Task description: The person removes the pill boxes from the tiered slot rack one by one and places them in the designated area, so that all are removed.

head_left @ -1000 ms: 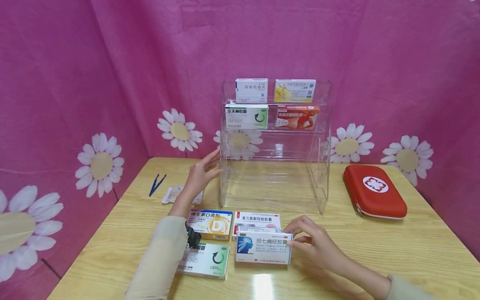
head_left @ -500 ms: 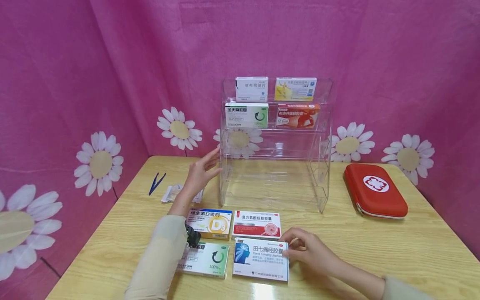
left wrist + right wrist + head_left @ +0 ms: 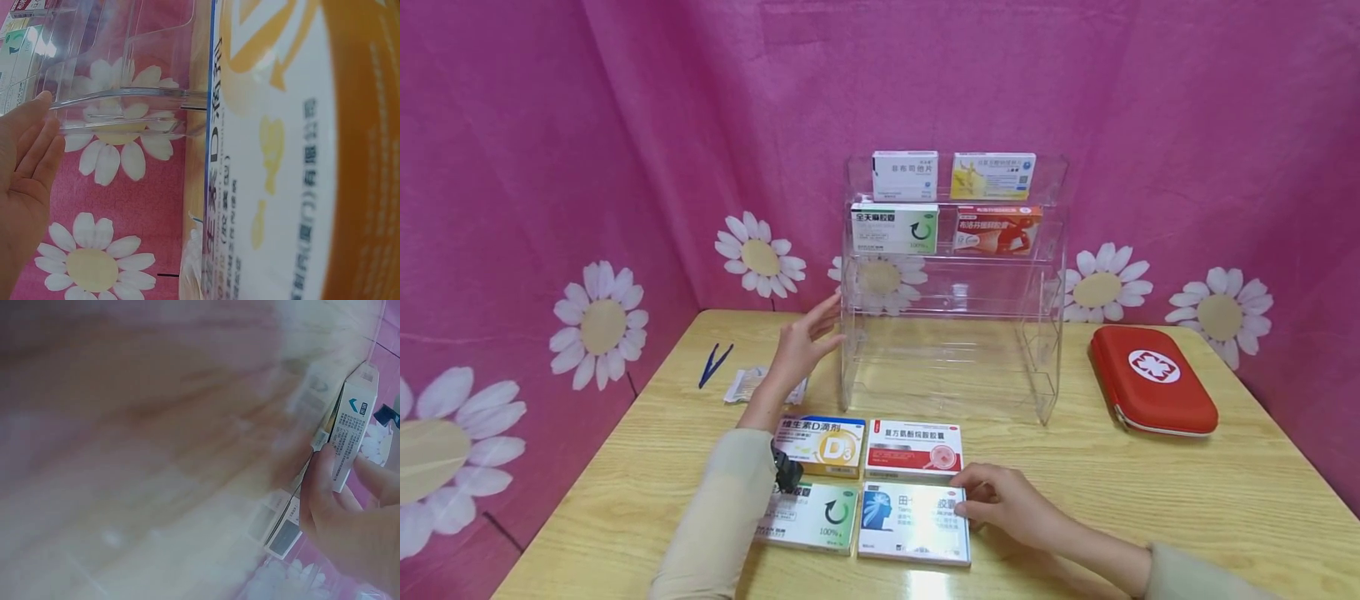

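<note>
The right hand rests low on the table, its fingers and thumb pinching the right edge of the blue-head box, which lies flat just to the hand's left. In the right wrist view the fingertips sit curled on that box's edge; the rest of that view is blurred. Left of the blue-head box, touching it or nearly so, lies the green-arrow box, partly under the left sleeve. Just beyond the right hand's fingers lies the red box, and left of that the D3 box, which fills most of the left wrist view.

Farther off, the left hand is raised with fingers straight and slightly spread, its tips against the left wall of the clear rack. To that hand's left lie a packet and blue tweezers. Above it, the rack's upper shelves carry four boxes. Well to the right hand's far right lies the red case.
</note>
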`<state>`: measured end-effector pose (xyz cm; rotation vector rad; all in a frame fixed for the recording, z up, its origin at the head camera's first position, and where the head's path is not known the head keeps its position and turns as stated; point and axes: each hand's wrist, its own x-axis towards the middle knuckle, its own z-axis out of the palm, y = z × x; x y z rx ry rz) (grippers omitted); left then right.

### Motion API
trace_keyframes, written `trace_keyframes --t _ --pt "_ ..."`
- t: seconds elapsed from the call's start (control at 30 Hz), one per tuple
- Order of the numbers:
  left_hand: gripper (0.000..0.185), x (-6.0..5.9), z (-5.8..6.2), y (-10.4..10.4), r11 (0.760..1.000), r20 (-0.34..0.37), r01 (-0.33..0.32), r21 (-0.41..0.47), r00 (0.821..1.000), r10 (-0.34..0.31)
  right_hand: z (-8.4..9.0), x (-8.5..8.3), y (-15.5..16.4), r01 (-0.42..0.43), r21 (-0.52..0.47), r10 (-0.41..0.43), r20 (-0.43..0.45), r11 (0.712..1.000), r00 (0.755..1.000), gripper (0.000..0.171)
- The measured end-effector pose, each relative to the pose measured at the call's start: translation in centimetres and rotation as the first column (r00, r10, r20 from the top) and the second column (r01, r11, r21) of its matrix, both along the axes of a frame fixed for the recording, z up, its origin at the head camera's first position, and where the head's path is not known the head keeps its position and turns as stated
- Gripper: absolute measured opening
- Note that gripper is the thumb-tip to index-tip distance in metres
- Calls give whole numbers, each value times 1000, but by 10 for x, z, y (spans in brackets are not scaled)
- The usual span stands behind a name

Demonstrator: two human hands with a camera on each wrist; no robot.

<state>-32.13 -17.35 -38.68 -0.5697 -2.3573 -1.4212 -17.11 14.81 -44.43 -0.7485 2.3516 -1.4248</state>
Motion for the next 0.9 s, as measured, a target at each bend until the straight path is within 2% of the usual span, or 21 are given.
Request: trace_keyframes --t 0.27,0.43,0.57,0.67,0.73,0.83,0.9 --pt "66 0 1 2 1000 7 0 0 1000 0 0 0 -3 6 84 3 -111 996 994 21" --pt "65 0 2 2 1000 7 -1 5 1000 1 3 -1 -2 46 139 -11 -244 989 970 19" --pt "65 0 2 1 1000 1 12 17 1000 -12 10 -7 3 103 116 -63 -311 988 948 12" --pt "65 -1 2 1 1000 -1 15 26 1000 -15 18 -20 8 147 83 -101 -408 986 907 9" --pt "65 0 2 0 1000 -2 14 23 1000 -14 26 -32 13 179 63 -126 -492 982 861 9" --pt "66 0 2 0 1000 5 5 15 1000 -5 42 -55 21 233 23 -171 -608 972 775 13" --pt "66 1 1 0 1000 13 2 12 1000 -2 53 -72 29 275 -3 -201 -688 961 697 16"
